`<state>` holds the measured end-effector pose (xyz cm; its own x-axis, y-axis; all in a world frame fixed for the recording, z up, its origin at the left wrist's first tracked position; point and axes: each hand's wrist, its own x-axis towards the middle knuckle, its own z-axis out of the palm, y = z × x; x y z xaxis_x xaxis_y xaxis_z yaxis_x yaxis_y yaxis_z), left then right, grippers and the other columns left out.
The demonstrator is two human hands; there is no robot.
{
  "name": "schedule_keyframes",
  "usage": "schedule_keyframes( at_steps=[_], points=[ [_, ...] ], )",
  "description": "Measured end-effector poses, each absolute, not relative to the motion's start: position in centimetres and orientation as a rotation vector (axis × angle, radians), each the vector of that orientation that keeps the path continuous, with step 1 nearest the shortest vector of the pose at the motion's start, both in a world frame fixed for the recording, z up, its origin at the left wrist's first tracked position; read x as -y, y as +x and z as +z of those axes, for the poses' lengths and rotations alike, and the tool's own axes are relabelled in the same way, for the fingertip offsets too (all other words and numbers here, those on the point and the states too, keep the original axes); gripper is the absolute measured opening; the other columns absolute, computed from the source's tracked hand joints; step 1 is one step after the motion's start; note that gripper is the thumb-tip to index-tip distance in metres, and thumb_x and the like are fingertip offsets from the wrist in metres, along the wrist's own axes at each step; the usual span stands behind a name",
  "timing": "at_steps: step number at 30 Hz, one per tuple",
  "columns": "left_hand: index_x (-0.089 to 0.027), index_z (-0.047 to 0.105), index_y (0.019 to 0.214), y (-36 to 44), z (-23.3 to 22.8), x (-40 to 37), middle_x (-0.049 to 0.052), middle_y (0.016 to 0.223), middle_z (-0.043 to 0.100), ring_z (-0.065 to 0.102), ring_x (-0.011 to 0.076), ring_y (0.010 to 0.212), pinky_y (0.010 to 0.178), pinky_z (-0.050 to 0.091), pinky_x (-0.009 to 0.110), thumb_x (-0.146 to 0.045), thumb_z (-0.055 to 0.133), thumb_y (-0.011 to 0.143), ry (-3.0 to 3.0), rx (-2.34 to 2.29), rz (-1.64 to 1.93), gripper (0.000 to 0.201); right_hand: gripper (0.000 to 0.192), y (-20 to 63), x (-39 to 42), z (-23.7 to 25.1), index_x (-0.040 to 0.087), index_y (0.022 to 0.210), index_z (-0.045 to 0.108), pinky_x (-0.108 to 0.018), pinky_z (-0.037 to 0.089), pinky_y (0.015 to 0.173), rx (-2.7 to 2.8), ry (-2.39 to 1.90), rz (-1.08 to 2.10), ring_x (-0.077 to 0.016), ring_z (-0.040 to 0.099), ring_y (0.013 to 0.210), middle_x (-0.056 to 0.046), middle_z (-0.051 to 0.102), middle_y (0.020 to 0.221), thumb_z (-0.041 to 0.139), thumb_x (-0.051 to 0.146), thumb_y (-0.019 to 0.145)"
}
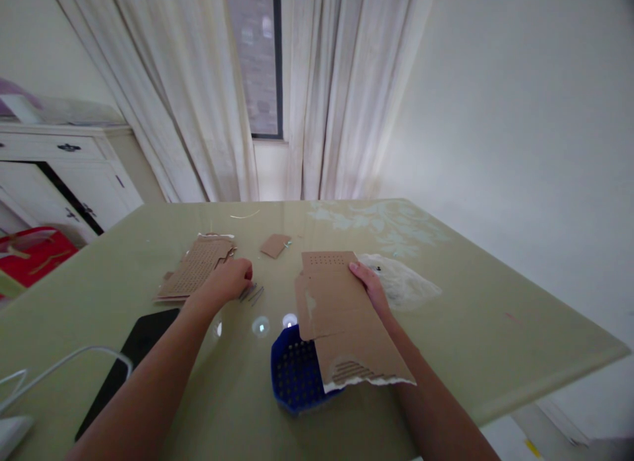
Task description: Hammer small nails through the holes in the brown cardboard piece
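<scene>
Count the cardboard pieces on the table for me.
3: a large torn sheet under the right hand; a perforated stack beyond the left hand; a small scrap behind. The stack may hide more.

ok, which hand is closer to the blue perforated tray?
Right. The right hand holds the big cardboard sheet that lies over the blue perforated tray. The left hand is farther up-left, on the thin metal pins by the punched cardboard stack.

No text readable — no labels, brands, numbers.
</scene>
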<state>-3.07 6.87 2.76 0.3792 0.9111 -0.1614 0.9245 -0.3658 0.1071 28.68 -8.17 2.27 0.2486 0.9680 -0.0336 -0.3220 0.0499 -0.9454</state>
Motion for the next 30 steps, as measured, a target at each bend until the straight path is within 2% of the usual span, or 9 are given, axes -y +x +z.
schedule_keyframes(
  at_steps=[5, 8, 10, 14, 18, 23, 30],
  points=[
    [-0.019, 0.081, 0.105, -2.7, 3.2, -6.4, 0.014, 0.109, 0.082, 0.076, 0.0303, 0.105, 0.09, 0.053, 0.036, -0.025, 0.065, 0.094, 2.451, -1.598, -0.112, 0.02, 0.049, 28.7, 8.1, 2.4, 0.019, 0.091, 0.079, -0.036, 0.059, 0.068, 0.787, -1.085, 1.134, -0.0314, 0.077, 0.081, -0.009, 0.08, 0.082, 0.092, 0.061, 0.069],
    [-0.017, 0.077, 0.114, -2.3, 3.4, -5.7, 0.013, 0.107, 0.082, 0.076, 0.03, 0.1, 0.083, 0.052, 0.034, -0.035, 0.075, 0.09, 2.448, -1.549, -0.129, 0.03, 0.052, 28.7, 8.1, 2.4, 0.019, 0.093, 0.08, -0.037, 0.06, 0.068, 0.788, -1.09, 1.127, -0.0322, 0.077, 0.082, -0.009, 0.08, 0.081, 0.092, 0.062, 0.067],
    [-0.017, 0.074, 0.117, -2.0, 3.4, -5.3, 0.011, 0.105, 0.082, 0.075, 0.0286, 0.096, 0.08, 0.051, 0.033, -0.033, 0.082, 0.084, 2.445, -1.518, -0.134, 0.038, 0.052, 28.7, 8.0, 2.4, 0.019, 0.092, 0.08, -0.037, 0.06, 0.068, 0.789, -1.09, 1.123, -0.0324, 0.078, 0.082, -0.009, 0.08, 0.081, 0.093, 0.063, 0.065],
    [-0.02, 0.075, 0.112, -1.6, 3.4, -5.2, 0.006, 0.098, 0.081, 0.075, 0.0245, 0.091, 0.079, 0.049, 0.03, -0.02, 0.079, 0.084, 2.441, -1.473, -0.116, 0.029, 0.051, 28.8, 7.9, 2.3, 0.02, 0.09, 0.081, -0.036, 0.06, 0.067, 0.792, -1.089, 1.118, -0.0316, 0.077, 0.081, -0.008, 0.08, 0.079, 0.093, 0.063, 0.065],
    [-0.021, 0.077, 0.105, -1.8, 3.3, -5.5, 0.007, 0.102, 0.082, 0.076, 0.0234, 0.095, 0.082, 0.05, 0.029, -0.009, 0.074, 0.084, 2.462, -1.46, -0.083, 0.024, 0.049, 28.7, 8.0, 2.3, 0.021, 0.087, 0.079, -0.035, 0.059, 0.065, 0.788, -1.087, 1.116, -0.03, 0.077, 0.077, -0.007, 0.079, 0.077, 0.093, 0.063, 0.065],
    [-0.023, 0.078, 0.104, -2.0, 3.1, -5.7, 0.009, 0.108, 0.081, 0.075, 0.0258, 0.103, 0.087, 0.052, 0.032, -0.009, 0.064, 0.09, 2.507, -1.501, -0.068, 0.024, 0.046, 28.7, 8.1, 2.3, 0.02, 0.082, 0.076, -0.033, 0.058, 0.065, 0.787, -1.082, 1.117, -0.0278, 0.076, 0.074, -0.008, 0.08, 0.079, 0.092, 0.061, 0.069],
    [-0.021, 0.075, 0.113, -2.0, 2.8, -5.7, 0.011, 0.111, 0.08, 0.074, 0.0293, 0.106, 0.09, 0.052, 0.036, -0.011, 0.062, 0.093, 2.545, -1.491, -0.096, 0.026, 0.048, 28.9, 8.0, 2.2, 0.019, 0.085, 0.077, -0.032, 0.056, 0.061, 0.795, -1.09, 1.111, -0.0277, 0.075, 0.073, -0.009, 0.079, 0.079, 0.092, 0.061, 0.068]
  ],
)
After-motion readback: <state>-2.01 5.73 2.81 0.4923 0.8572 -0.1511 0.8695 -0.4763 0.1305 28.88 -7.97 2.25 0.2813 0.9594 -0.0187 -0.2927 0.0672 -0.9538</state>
